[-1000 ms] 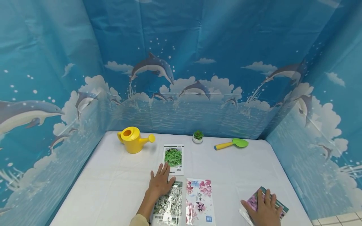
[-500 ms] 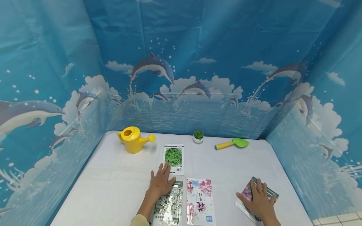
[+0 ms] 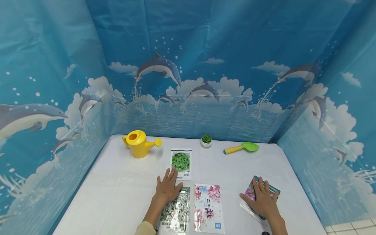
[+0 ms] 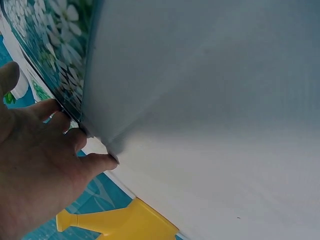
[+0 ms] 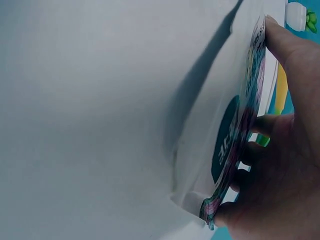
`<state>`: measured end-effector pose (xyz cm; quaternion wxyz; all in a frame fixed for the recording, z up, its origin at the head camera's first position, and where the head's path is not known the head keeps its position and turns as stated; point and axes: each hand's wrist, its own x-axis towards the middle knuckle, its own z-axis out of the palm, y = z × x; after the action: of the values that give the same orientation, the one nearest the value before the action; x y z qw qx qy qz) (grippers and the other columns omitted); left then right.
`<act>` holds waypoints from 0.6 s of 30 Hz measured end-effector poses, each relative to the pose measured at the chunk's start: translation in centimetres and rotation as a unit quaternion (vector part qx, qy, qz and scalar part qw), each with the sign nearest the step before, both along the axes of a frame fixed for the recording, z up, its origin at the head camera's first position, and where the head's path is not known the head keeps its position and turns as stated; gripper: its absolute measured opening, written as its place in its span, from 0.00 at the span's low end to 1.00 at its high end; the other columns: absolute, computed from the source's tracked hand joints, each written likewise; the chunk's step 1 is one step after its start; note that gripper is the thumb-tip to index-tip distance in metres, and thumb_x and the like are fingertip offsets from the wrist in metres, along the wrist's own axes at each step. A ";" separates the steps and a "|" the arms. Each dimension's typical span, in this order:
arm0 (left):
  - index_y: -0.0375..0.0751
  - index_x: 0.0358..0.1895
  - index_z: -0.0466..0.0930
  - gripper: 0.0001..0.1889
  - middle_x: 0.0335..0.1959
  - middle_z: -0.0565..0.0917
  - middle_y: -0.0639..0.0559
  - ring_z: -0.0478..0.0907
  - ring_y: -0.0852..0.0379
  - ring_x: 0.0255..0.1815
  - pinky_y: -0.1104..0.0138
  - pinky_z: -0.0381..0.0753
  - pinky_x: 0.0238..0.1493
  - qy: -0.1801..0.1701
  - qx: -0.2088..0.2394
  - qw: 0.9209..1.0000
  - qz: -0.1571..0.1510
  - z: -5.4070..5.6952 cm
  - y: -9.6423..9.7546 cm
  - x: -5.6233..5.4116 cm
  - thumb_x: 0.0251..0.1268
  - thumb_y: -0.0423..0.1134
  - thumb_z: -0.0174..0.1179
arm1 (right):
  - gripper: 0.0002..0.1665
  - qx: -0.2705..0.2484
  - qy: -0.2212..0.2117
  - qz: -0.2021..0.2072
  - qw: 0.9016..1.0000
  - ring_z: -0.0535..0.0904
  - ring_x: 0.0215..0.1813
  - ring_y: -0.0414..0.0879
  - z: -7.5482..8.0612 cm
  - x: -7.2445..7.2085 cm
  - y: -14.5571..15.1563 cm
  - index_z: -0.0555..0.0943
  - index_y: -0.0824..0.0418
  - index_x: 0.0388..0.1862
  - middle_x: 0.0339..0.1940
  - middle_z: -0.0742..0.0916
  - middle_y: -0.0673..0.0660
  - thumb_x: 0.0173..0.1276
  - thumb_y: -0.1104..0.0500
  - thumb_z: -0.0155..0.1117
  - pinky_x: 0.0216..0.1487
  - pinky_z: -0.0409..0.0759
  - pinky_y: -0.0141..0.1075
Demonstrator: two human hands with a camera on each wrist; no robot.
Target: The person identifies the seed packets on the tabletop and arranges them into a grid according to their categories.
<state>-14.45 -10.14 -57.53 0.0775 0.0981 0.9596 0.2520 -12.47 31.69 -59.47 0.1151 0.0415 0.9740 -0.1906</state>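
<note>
My left hand (image 3: 168, 189) rests with spread fingers at the top left corner of a seed packet picturing white flowers (image 3: 178, 209). Its fingertips reach the lower edge of a green-leaf seed packet (image 3: 180, 161). To the right, my right hand (image 3: 262, 198) lies over a tilted purple-flower seed packet (image 3: 250, 192), fingers extended across it. In the right wrist view that packet (image 5: 242, 125) lies under the fingertips and thumb, its lower edge lifted slightly off the cloth. A seed packet with pink blossoms (image 3: 209, 209) lies flat between the hands, touched by neither.
A yellow watering can (image 3: 138, 145) stands at the back left of the white-covered table (image 3: 117, 189). Along the back are a small potted plant (image 3: 206, 141) and a toy trowel (image 3: 243, 148) with a green blade. A dolphin-printed curtain (image 3: 188, 120) surrounds the table.
My right hand has slid the purple-flower packet leftward and away from me across the cloth. The left hand and the other packets keep their places.
</note>
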 end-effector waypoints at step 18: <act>0.31 0.85 0.60 0.36 0.88 0.57 0.37 0.49 0.34 0.89 0.25 0.42 0.80 0.013 0.013 1.000 -0.004 -0.8 -0.1 -0.1 0.85 0.49 0.55 | 0.69 0.000 0.051 0.072 0.996 0.42 0.86 0.80 -0.1 -2.3 -2.3 0.56 0.71 0.87 0.86 0.54 0.78 0.68 0.26 0.70 0.74 0.32 0.84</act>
<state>-14.54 -10.20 -58.38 0.0643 0.1059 0.9570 0.2624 -14.74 29.39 -59.54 0.0784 -0.0389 0.9791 -0.1836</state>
